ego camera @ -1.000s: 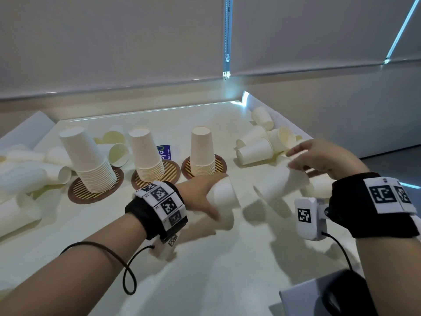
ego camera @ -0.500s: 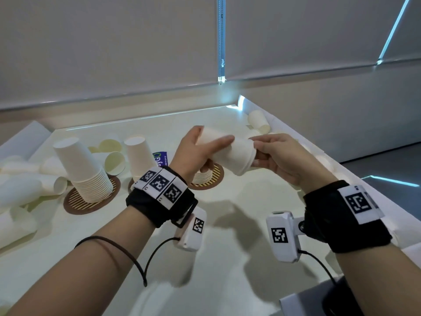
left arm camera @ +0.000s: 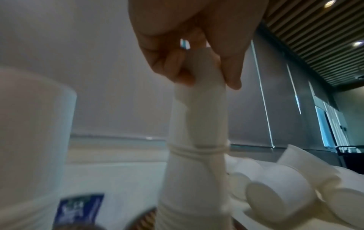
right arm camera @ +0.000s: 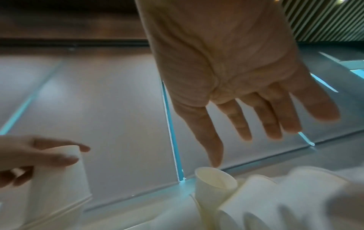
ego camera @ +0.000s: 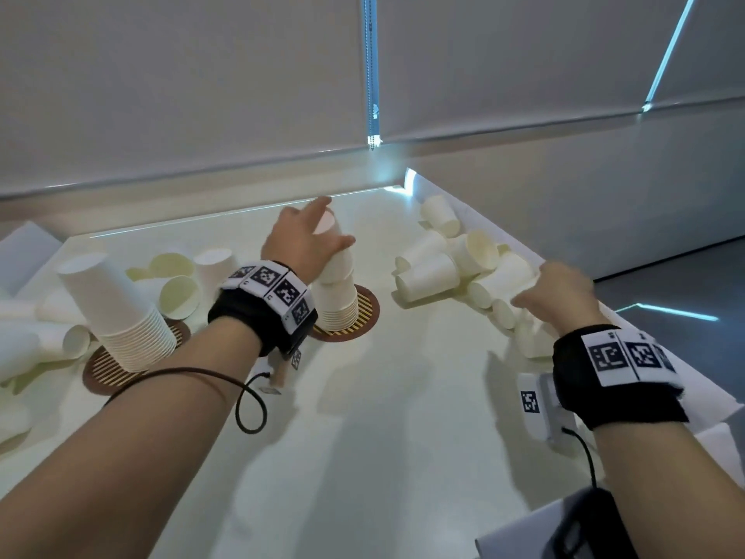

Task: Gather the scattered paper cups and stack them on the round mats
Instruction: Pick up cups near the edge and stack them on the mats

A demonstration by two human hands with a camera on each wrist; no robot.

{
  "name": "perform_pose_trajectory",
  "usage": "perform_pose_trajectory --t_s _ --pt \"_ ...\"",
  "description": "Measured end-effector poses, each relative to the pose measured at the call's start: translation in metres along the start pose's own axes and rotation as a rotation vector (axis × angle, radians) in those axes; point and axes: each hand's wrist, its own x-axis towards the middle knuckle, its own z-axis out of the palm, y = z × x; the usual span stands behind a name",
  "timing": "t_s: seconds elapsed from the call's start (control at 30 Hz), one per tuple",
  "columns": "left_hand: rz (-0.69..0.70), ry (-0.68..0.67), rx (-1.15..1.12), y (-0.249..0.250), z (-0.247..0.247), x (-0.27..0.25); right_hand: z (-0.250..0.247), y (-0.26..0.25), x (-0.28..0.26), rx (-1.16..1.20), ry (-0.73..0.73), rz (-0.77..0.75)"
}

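Observation:
My left hand (ego camera: 306, 240) grips nested white paper cups (ego camera: 336, 258), upside down, and holds them on top of the cup stack (ego camera: 334, 308) on the right-hand round striped mat (ego camera: 365, 320). In the left wrist view my fingers (left arm camera: 177, 65) curl round the top cup (left arm camera: 199, 112). My right hand (ego camera: 560, 292) hovers with straight fingers over the loose pile of cups (ego camera: 455, 264) at the table's right side and holds nothing. The right wrist view shows its fingers (right arm camera: 242, 124) spread above an open cup (right arm camera: 216, 182).
A tall stack (ego camera: 117, 312) stands on the left mat (ego camera: 105, 369). A middle stack (left arm camera: 35, 140) is mostly hidden behind my left wrist. Loose cups (ego camera: 177, 292) lie at the back left and far left. The table's right edge (ego camera: 705, 389) runs close to my right wrist.
Both hands joined two cups in mid-air half a second ago. Now the left hand has carried them onto the right-hand stack, and the right hand has moved right over the loose pile, empty.

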Motion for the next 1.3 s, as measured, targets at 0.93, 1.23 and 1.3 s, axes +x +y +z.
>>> perform_pose_trajectory --t_s 0.93,1.23,1.3 --pt "0.046 -0.617 -0.264 0.046 0.082 -0.088 -0.049 -0.014 -0.029 0.210 -0.315 -0.141" --pt "-0.001 -0.497 -0.439 0.033 0.076 -0.081 -0.033 0.062 0.026 -0.384 -0.380 0.164" --pt "-0.008 -0.488 -0.434 0.033 0.079 -0.083 -0.032 0.051 0.012 -0.380 -0.344 0.132"
